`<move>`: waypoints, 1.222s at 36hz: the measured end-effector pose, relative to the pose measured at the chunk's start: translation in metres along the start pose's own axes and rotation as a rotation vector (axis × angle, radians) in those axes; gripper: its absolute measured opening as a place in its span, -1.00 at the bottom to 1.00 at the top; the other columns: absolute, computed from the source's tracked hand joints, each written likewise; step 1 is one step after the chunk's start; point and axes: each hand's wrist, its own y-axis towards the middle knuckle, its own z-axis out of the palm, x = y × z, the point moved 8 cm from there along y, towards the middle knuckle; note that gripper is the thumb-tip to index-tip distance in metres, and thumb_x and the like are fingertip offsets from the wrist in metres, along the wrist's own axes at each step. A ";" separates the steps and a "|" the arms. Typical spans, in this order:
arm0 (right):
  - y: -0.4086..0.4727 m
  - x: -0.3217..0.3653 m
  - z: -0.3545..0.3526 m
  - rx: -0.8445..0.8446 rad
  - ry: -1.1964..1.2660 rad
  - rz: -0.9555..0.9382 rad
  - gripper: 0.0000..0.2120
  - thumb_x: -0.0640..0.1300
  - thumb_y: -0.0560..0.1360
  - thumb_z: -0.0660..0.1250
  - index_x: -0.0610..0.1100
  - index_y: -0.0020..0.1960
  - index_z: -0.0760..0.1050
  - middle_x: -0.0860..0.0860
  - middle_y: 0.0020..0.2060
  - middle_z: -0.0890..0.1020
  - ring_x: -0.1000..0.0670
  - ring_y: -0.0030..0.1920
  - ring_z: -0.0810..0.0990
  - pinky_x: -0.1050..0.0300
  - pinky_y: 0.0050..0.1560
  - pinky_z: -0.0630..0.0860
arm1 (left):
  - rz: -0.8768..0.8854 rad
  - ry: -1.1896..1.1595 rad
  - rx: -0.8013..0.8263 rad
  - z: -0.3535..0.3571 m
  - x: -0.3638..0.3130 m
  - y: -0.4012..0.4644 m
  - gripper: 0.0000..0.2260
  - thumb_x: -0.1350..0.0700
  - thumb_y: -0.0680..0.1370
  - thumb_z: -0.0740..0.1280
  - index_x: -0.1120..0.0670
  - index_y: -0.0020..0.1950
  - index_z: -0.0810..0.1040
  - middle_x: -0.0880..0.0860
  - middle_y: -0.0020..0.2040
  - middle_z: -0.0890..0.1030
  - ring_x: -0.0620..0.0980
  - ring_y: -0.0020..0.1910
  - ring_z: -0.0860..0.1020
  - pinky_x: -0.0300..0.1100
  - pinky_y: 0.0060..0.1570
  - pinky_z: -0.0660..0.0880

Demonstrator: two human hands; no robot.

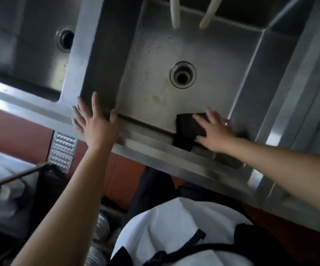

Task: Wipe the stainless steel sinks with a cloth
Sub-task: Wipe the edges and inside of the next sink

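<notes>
Your one dark cloth [188, 127] lies draped over the front rim of the middle sink [241, 77], near its front right corner. Your right hand [215, 131] presses it flat, fingers straight and spread. Your left hand [96, 121] rests open on the front rim at the divider, gripping nothing. You can count two basins, the left sink [30, 54] beside it, each with one drain [183, 74]. Two pale spouts [175, 14] hang over the back edge. No writing is readable.
</notes>
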 end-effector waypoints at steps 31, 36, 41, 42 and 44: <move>0.201 0.140 0.072 0.069 -0.332 -0.264 -0.43 0.18 0.66 -0.03 0.41 0.50 -0.32 0.06 0.56 -0.41 -0.20 0.53 -0.47 -0.55 0.38 -0.29 | -0.533 -0.176 -0.281 0.040 0.029 -0.031 -0.46 -0.11 0.66 0.04 -0.03 0.62 0.06 0.03 0.64 -0.02 0.06 0.61 -0.09 0.03 0.50 0.06; 0.219 0.187 0.071 0.031 -0.195 -0.210 -0.42 0.15 0.67 -0.01 0.37 0.53 -0.30 0.01 0.56 -0.41 -0.23 0.51 -0.49 -0.58 0.32 -0.33 | -0.539 -0.174 -0.279 0.038 0.028 -0.032 -0.45 -0.11 0.64 0.02 -0.04 0.63 0.05 0.02 0.64 -0.02 0.06 0.61 -0.09 0.04 0.51 0.04; 0.212 0.150 0.065 0.092 -0.471 -0.449 -0.39 0.06 0.66 0.05 0.42 0.51 -0.25 0.04 0.59 -0.33 -0.19 0.55 -0.41 -0.49 0.41 -0.22 | -0.547 -0.185 -0.275 0.038 0.027 -0.032 -0.45 -0.10 0.64 0.04 -0.04 0.63 0.06 0.01 0.64 -0.02 0.05 0.61 -0.09 0.06 0.48 0.07; 0.205 0.134 0.064 0.105 -0.553 -0.520 -0.37 0.06 0.66 0.06 0.43 0.50 -0.26 0.04 0.60 -0.30 -0.19 0.56 -0.39 -0.47 0.42 -0.19 | -0.548 -0.187 -0.272 0.038 0.026 -0.032 -0.46 -0.10 0.65 0.05 -0.04 0.63 0.06 0.01 0.64 -0.02 0.05 0.61 -0.09 0.07 0.48 0.09; 0.191 0.096 0.064 0.157 -0.705 -0.628 -0.34 0.08 0.66 0.05 0.47 0.44 -0.38 0.06 0.60 -0.31 -0.16 0.54 -0.44 -0.44 0.44 -0.18 | -0.552 -0.192 -0.263 0.038 0.026 -0.032 -0.46 -0.09 0.65 0.06 -0.05 0.63 0.06 0.01 0.64 -0.03 0.05 0.61 -0.09 0.10 0.47 0.12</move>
